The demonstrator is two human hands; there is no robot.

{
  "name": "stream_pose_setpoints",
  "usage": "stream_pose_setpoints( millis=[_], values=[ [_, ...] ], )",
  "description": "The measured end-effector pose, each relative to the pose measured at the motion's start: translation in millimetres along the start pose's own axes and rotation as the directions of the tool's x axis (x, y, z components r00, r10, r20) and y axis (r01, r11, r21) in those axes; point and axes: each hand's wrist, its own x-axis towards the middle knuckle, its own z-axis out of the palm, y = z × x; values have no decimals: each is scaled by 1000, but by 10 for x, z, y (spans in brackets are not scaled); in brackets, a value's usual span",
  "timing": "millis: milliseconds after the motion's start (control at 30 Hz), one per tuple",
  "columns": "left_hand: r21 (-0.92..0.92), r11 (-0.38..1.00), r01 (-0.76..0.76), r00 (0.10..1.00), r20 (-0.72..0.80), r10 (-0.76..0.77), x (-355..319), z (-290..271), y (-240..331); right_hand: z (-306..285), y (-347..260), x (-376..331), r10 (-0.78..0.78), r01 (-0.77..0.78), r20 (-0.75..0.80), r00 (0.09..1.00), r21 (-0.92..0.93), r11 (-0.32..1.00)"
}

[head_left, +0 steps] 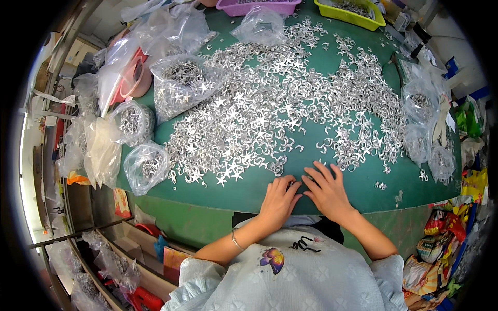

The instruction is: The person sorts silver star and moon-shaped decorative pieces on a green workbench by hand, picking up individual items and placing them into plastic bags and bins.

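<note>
Both my hands are at the near edge of a green table (241,198), in front of a wide spread of small silvery metal pieces (254,114), many star-shaped and others curved like crescents or open rings. My left hand (279,201) is closed, its fingers bent and the thumb drawn toward the fingertips. Something small and dark shows at those fingertips, too small to name. Close beside it on the right, my right hand (328,194) lies low over the table with its fingers stretched and apart. A few ring-like pieces (276,167) lie just beyond my left fingers.
Clear plastic bags of metal pieces (182,85) stand along the left side, near a pink container (136,79). More filled bags (419,106) line the right edge. A purple basket (249,8) and a yellow-green basket (358,18) sit at the far edge. Shelves (122,249) stand at lower left.
</note>
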Motion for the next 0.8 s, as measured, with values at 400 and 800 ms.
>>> stream_pose_setpoints(
  millis=[400, 800],
  values=[
    [-22, 999, -27, 996, -82, 26, -26, -62, -82, 206, 421, 862, 15, 7, -270, 963, 81, 997],
    [284, 929, 238, 917, -382, -118, 146, -406, -652, 78, 624, 736, -18, 15, -217, 976, -15, 1000]
  ],
)
